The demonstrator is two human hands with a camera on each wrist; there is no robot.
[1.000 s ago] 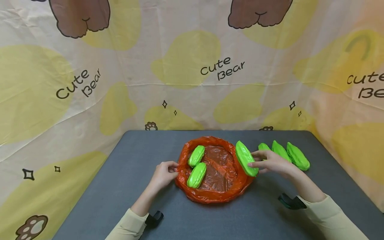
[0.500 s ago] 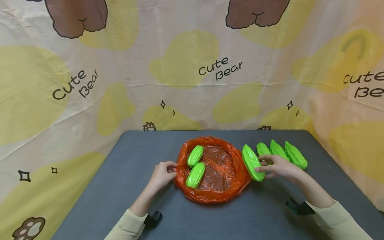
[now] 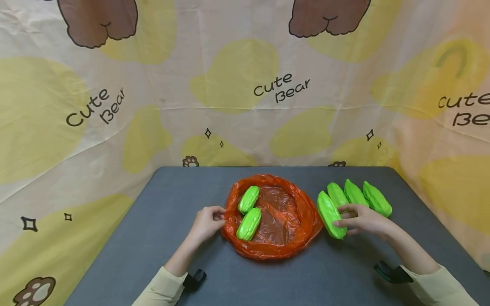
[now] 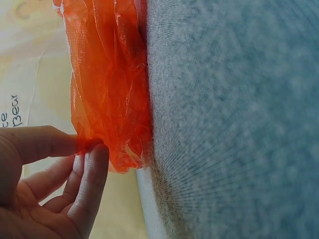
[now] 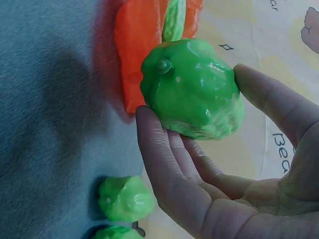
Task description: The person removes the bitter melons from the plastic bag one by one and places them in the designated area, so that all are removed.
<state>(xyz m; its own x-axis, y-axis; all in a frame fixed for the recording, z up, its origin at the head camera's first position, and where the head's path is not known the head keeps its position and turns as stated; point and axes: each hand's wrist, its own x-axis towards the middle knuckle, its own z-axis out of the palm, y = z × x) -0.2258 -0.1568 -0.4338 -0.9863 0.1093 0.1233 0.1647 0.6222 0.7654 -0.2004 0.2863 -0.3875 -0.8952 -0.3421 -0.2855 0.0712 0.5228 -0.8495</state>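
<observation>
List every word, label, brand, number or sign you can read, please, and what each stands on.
"Cute Bear": backdrop cloth, left, head view.
"Cute Bear": cloth, middle, head view.
"Cute Be", cut off: cloth, right, head view.
"Bear", with a cut-off word above: cloth, left wrist view.
"Bea" and "ar", partial: cloth, right wrist view.
None is legible on the green gourds or orange bag.

Person's left hand [image 3: 208, 222] sits left of centre, lower half of head view; thumb [image 4: 45, 143] and index finger [image 4: 92, 184] pinched, other fingers bent. Left forearm [image 3: 184, 257] slants up from bottom edge. Right hand [image 3: 360, 217]: right of centre, gripping, thumb opposite fingers. Right forearm [image 3: 411, 246] angles in from lower right.
</observation>
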